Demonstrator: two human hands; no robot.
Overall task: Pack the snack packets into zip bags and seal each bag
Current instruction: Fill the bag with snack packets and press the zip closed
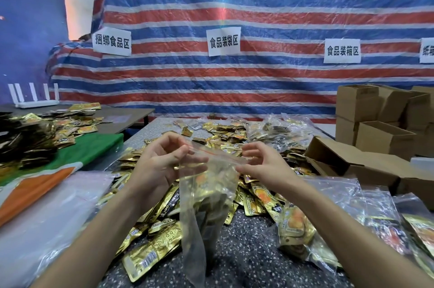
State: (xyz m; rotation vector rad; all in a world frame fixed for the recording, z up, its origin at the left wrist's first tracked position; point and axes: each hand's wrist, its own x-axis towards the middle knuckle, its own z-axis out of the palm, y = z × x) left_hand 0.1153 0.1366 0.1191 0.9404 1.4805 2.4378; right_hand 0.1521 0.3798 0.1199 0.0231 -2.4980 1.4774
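A clear zip bag (206, 196) hangs in front of me over the speckled table (244, 262), with gold snack packets inside it. My left hand (162, 165) pinches the bag's top strip at its left end. My right hand (260, 165) pinches the same strip at its right end. Whether the zip is closed I cannot tell. A heap of loose gold snack packets (152, 238) lies on the table under and behind the bag.
Filled clear bags lie at the right (366, 217) and at the back (279, 132). A stack of empty zip bags (54, 217) lies at the left on a green and orange cloth (77, 158). Open cardboard boxes (375, 132) stand at the right.
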